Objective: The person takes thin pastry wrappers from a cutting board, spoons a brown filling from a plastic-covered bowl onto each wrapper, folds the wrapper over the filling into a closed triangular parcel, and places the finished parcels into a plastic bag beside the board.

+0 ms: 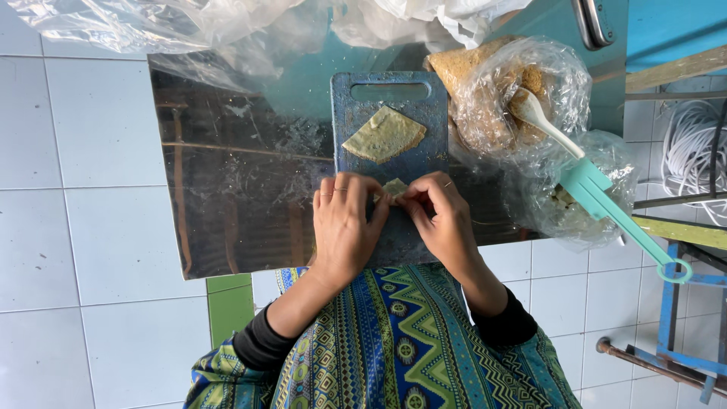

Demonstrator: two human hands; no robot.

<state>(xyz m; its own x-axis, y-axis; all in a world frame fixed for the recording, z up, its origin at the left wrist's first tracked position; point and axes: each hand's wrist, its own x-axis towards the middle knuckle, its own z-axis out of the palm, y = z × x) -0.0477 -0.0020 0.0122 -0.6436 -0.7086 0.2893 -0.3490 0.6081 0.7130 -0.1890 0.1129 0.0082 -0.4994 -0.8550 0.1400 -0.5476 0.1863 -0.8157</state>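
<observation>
Both hands pinching a dough wrapper

Left hand (pixel 344 227) and right hand (pixel 443 220) curl their fingertips together on a small wrapper (pixel 394 187) over the blue cutting board (pixel 356 121).

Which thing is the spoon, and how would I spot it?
Find the blue cutting board above the hands, then look right to the clear bags of brown filling. The spoon pokes out of one bag: it is white, while the long tool beside it is mint green.

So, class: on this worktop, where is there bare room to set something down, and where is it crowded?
Bare: the shiny metal sheet left of the blue cutting board, below the clear plastic. Crowded: the board, with a dough piece and both hands, left, right; its right side, with filling bags and a spoon.
</observation>
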